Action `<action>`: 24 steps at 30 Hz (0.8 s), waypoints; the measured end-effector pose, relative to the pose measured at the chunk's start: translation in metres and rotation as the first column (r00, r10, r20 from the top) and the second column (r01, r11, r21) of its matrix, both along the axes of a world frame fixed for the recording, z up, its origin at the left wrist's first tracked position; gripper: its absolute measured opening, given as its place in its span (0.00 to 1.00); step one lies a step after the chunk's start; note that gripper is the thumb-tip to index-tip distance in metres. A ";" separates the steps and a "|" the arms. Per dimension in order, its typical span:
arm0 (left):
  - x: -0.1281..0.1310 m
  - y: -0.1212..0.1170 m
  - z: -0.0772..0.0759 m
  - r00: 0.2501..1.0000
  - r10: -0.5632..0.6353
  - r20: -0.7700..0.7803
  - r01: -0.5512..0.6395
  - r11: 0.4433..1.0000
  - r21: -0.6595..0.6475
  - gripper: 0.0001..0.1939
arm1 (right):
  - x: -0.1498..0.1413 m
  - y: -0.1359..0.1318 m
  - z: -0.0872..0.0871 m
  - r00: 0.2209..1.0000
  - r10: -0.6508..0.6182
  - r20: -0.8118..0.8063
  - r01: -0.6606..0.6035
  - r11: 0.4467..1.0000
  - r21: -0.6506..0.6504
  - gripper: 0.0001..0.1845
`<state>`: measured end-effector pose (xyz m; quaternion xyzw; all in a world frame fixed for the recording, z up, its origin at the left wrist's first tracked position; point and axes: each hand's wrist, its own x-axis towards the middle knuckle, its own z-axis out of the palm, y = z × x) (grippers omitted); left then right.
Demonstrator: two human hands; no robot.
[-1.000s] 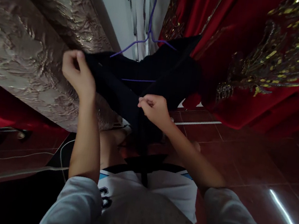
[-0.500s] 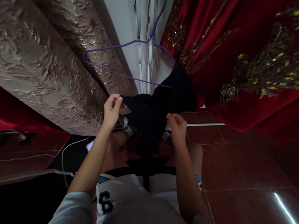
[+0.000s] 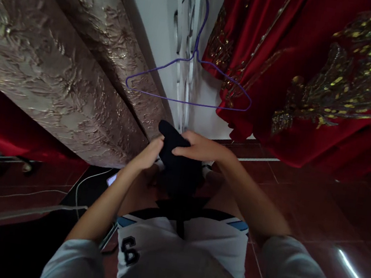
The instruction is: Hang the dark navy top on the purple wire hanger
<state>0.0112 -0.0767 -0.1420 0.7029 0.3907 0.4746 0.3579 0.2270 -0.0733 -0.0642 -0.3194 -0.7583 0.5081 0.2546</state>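
Between my hands is a dark navy garment (image 3: 179, 175), bunched at its top and hanging down over my lap; its exact kind is hard to make out. My left hand (image 3: 152, 153) is closed on its left edge. From the right, my right hand (image 3: 200, 147) grips the upper part, thumb in front and fingers behind. Above them a purple hanger (image 3: 194, 59) hangs with nothing on it, apart from the garment.
White rails (image 3: 190, 31) run down the wall behind the hanger. A pinkish textured curtain (image 3: 76, 70) hangs at left, a red cloth with gold sequins (image 3: 310, 107) at right. A phone (image 3: 112, 180) and a white cable (image 3: 77, 192) lie on a black surface at lower left.
The garment has come off the hanger's right side and is gathered lower down. My right hand has moved left onto it, and my hands are closer together.
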 end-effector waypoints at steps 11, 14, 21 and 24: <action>-0.102 0.004 -0.026 0.723 -0.121 -0.680 -0.011 0.982 -0.187 0.18 | 0.019 0.093 -0.038 0.840 -0.519 -0.158 0.526 0.706 0.475 0.11; -0.117 0.008 -0.013 0.736 -0.003 -0.677 -0.057 0.996 -0.067 0.21 | 0.035 0.084 -0.043 0.804 -0.557 -0.207 0.583 0.676 0.451 0.10; -0.100 0.034 0.064 0.842 0.251 -0.477 -0.054 0.920 0.389 0.19 | 0.068 0.040 -0.013 0.712 -0.661 -0.238 0.689 0.591 0.420 0.18; -0.068 0.051 0.091 0.851 0.302 -0.430 -0.080 0.883 0.463 0.19 | 0.064 0.028 -0.010 0.719 -0.650 -0.246 0.689 0.623 0.369 0.17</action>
